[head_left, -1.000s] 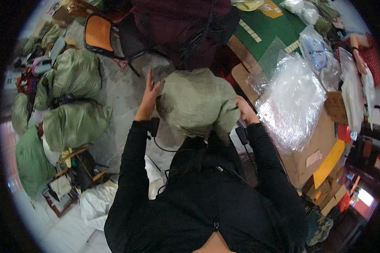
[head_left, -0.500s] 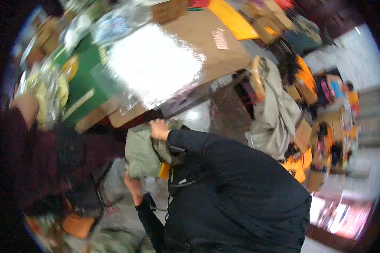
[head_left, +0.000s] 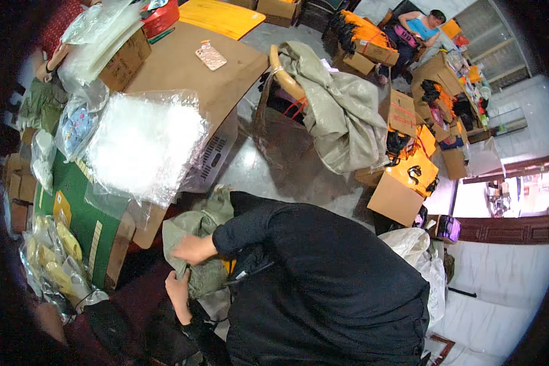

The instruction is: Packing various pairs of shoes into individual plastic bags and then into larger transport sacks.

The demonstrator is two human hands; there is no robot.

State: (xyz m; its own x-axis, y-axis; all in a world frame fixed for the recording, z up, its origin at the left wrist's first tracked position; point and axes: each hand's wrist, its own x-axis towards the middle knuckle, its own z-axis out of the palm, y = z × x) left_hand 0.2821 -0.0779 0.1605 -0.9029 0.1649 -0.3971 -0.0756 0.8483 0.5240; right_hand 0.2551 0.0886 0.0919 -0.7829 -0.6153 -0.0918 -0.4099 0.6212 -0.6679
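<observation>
A grey-green woven plastic sack [head_left: 192, 226] lies bunched in front of me, beside the table's corner. My right hand [head_left: 193, 249] reaches across from the right and is closed on a fold of the sack. Just below, my left hand [head_left: 177, 290] comes up from the lower edge, its fingers curled around the sack's lower left edge. The two hands are close together but apart. A bit of something yellow-orange [head_left: 229, 266] shows next to the sack, by my black sleeve. What the sack contains is hidden.
The table [head_left: 165, 61] carries shiny clear plastic bags [head_left: 146, 146], a phone [head_left: 211, 56] and a carton [head_left: 125, 61]. Another sack hangs over a rounded frame [head_left: 348, 116]. Cartons with orange goods [head_left: 412, 174] stand right. One person [head_left: 424, 27] sits far back; others are at left.
The whole view has swung, so the table sits farther left. My right hand has moved down the sack, closer to my left hand. Both hands stay on the sack.
</observation>
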